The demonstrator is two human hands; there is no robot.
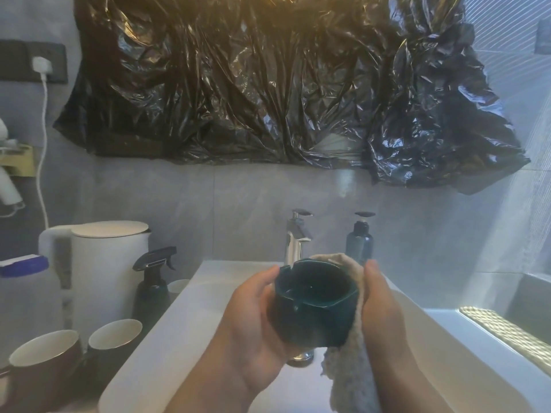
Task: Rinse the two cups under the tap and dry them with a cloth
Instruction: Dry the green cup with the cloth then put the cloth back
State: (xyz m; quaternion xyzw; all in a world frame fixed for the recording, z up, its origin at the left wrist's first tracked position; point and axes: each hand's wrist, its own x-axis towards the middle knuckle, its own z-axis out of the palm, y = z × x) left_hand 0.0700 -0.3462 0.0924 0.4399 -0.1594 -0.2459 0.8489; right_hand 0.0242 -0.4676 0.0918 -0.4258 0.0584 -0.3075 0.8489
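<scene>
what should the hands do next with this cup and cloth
Probably turn the dark green cup in the left hand so the grey cloth, held by the right hand against only its right side, wipes round the wall; the cup's left side is bare of cloth.

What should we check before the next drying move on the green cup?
1. Left hand grips cup: ok.
2. Cloth sits between right hand and the cup's side: ok.
3. Cup held above sink: ok.
4. Tap off: cannot tell, outlet hidden behind cup.
5. Cup interior dry: cannot tell.
</scene>
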